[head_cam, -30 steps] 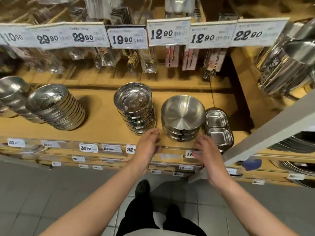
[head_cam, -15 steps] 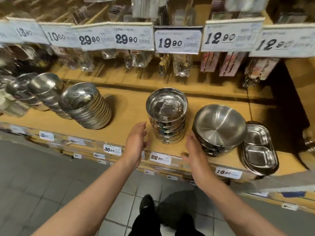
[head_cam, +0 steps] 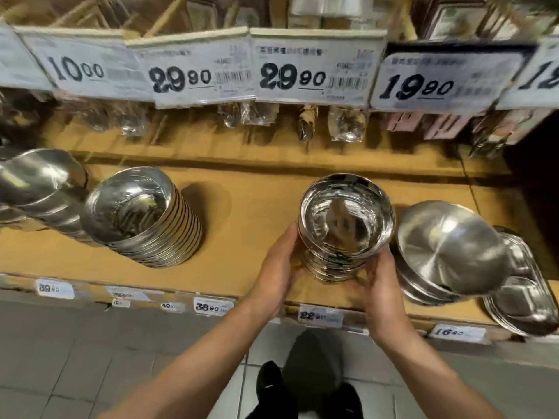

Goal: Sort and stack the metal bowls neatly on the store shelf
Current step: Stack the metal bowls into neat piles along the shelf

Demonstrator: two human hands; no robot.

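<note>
Change from half a second earlier: both hands were short of the middle stack of bowls [head_cam: 344, 228], fingers spread, touching nothing. Now they have closed in on it from either side. View has also shifted right-to-left; the stack sits nearer frame centre.

Writing legible: hanging price cards above the hands read 10.00 [head_cam: 77, 69], 29.90 [head_cam: 181, 78], 29.90 [head_cam: 292, 77] and 19.90 [head_cam: 416, 87]. Shelf-edge tags: 22.– [head_cam: 319, 316] just below the hands (cents blurred), 36.90 [head_cam: 211, 306] to the left of the left wrist, 16.90 [head_cam: 453, 331] to the right of the right wrist. Small print and barcodes unreadable.

Left hand [head_cam: 279, 270]: fingers curved round the stack's left side, thumb up near the top rim; holding. Right hand [head_cam: 382, 285]: cupped against the lower right of the stack, fingers curled under its front; holding. The stack stands between the two palms on the yellow shelf [head_cam: 242, 213], near its front edge.

Just right of the right hand: wider bowls [head_cam: 447, 252], tilted, leaning over divided trays [head_cam: 526, 294]. Well left of the left hand: a leaning stack of ribbed bowls [head_cam: 142, 219], further bowls [head_cam: 39, 179] beyond, blurred.
</note>
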